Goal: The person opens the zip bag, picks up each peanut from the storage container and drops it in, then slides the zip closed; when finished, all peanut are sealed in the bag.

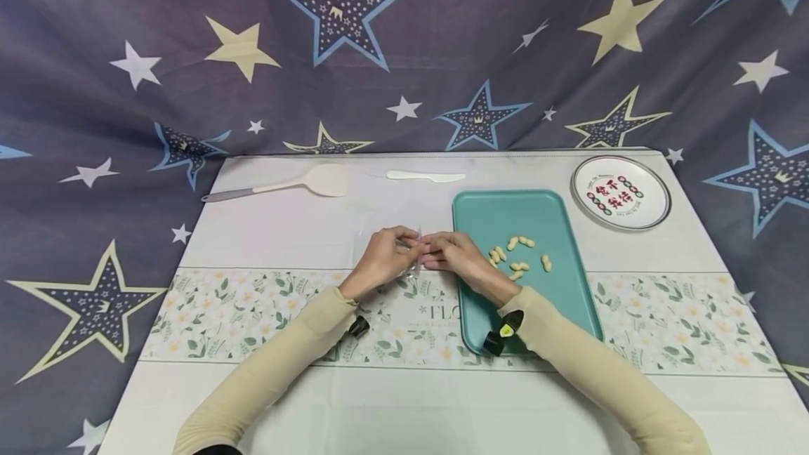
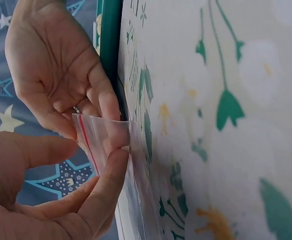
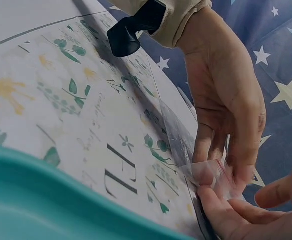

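A clear zip-lock bag (image 2: 103, 135) with a red strip along its mouth is held upright between both hands, just over the tablecloth. My left hand (image 1: 388, 256) grips it from the left, fingers and thumb around its side. At the mouth edge, my right hand (image 1: 458, 256) pinches it with its fingertips; part of this grip is hidden behind the film. The right wrist view shows the bag's clear film (image 3: 205, 172) bunched between the fingers of both hands. Several unshelled peanuts (image 1: 520, 267) lie in the teal tray (image 1: 562, 300), beneath and beyond my right wrist.
A white spatula (image 1: 325, 180) with a grey handle lies at the back left, and a white plastic knife (image 1: 425, 176) is at the back middle. To the right of the tray sits a round plate (image 1: 622, 220) with red lettering. A starry curtain (image 1: 404, 41) hangs behind the table.
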`<state>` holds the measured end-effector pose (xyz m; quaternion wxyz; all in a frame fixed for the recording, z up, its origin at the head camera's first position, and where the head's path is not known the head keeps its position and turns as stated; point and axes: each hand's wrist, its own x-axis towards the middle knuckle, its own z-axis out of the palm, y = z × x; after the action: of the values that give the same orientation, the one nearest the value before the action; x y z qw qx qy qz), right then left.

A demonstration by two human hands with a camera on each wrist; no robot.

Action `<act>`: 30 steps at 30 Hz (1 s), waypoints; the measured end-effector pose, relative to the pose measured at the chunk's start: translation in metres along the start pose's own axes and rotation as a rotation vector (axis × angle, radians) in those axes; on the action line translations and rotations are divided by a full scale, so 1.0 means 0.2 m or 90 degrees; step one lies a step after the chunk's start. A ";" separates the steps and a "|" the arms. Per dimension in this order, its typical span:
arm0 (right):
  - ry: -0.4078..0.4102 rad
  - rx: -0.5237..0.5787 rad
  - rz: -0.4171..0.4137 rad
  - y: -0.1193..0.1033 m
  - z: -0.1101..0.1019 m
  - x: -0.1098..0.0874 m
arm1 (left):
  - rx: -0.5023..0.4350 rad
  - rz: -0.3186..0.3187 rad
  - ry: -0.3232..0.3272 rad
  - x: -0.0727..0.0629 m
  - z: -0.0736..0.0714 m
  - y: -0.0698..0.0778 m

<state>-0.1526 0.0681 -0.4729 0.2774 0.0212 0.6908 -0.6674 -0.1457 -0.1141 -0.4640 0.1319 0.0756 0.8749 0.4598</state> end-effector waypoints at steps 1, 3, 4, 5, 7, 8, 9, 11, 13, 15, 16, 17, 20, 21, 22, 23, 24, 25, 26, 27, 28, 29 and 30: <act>0.000 -0.001 0.001 0.00 0.00 0.00 | -0.004 0.001 -0.002 0.00 0.00 0.00; -0.006 0.001 -0.005 0.00 0.00 -0.01 | -0.006 0.002 -0.004 0.00 0.00 0.01; -0.010 0.003 -0.007 0.00 0.00 -0.01 | -0.005 0.002 -0.002 0.00 -0.01 0.01; -0.015 0.005 -0.011 0.00 -0.01 -0.01 | -0.002 0.002 0.000 0.00 -0.01 0.01; -0.022 0.011 -0.015 0.00 -0.01 -0.01 | 0.007 0.002 0.005 0.00 -0.01 0.02; -0.023 0.013 -0.019 0.00 -0.01 -0.01 | 0.011 0.004 0.008 -0.01 -0.02 0.02; -0.022 0.014 -0.019 0.00 -0.01 -0.01 | 0.015 0.006 0.010 -0.01 -0.02 0.02; -0.014 0.014 -0.020 0.01 -0.01 -0.01 | 0.022 0.013 0.011 -0.01 -0.02 0.03; 0.000 0.018 -0.016 0.01 -0.01 -0.01 | 0.025 0.023 0.012 -0.01 -0.02 0.02; 0.010 0.022 -0.011 0.01 -0.01 -0.01 | 0.024 0.030 0.012 -0.01 -0.02 0.02; 0.014 0.023 -0.011 0.01 -0.01 -0.01 | 0.020 0.033 0.012 -0.02 -0.02 0.02; 0.018 0.025 -0.012 0.01 -0.02 -0.01 | 0.014 0.035 0.012 -0.02 -0.02 0.02; 0.023 0.023 -0.020 0.02 -0.02 -0.01 | -0.010 0.034 0.011 -0.02 -0.02 0.01; 0.025 0.021 -0.024 0.02 -0.02 -0.01 | -0.018 0.035 0.011 -0.02 -0.02 0.01; 0.027 0.019 -0.028 0.02 -0.03 -0.01 | -0.027 0.035 0.009 -0.02 -0.02 0.01; 0.030 0.018 -0.031 0.02 -0.03 -0.01 | -0.034 0.035 0.009 -0.03 -0.02 0.02; 0.031 0.017 -0.034 0.02 -0.03 -0.01 | -0.040 0.036 0.008 -0.03 -0.02 0.02; 0.032 0.018 -0.037 0.02 -0.03 -0.01 | -0.044 0.036 0.009 -0.03 -0.02 0.02; 0.032 0.017 -0.040 0.02 -0.03 -0.01 | -0.048 0.036 0.010 -0.03 -0.02 0.02; 0.032 0.016 -0.043 0.02 -0.03 -0.02 | -0.050 0.036 0.010 -0.03 -0.02 0.02; 0.032 0.017 -0.045 0.02 -0.04 -0.02 | -0.052 0.034 0.011 -0.03 -0.02 0.02; 0.031 0.019 -0.047 0.02 -0.04 -0.02 | -0.053 0.033 0.012 -0.03 -0.01 0.02; 0.030 0.021 -0.049 0.02 -0.04 -0.02 | -0.054 0.032 0.013 -0.03 -0.01 0.02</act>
<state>-0.1508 0.0767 -0.4756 0.2350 0.0146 0.6865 -0.6880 -0.1399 -0.1157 -0.4584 0.1145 0.0872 0.8536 0.5006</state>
